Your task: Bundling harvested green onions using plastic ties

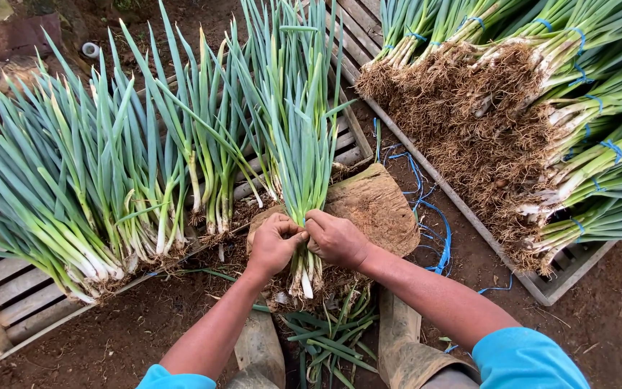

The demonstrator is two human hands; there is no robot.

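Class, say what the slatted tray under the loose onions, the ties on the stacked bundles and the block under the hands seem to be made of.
Slatted tray: bare weathered wood, grey and grainy.
Ties: glossy blue, probably plastic strapping.
Block: probably rough-cut wood, soil-stained brown.

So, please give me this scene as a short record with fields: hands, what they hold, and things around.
left hand: grips the bunch from its left side
right hand: grips the same bunch from its right side
held bunch of green onions: upright, roots down
untied onions: lying on wooden slat pallet
tied bundles: stacked, blue ties
blue string: on soil
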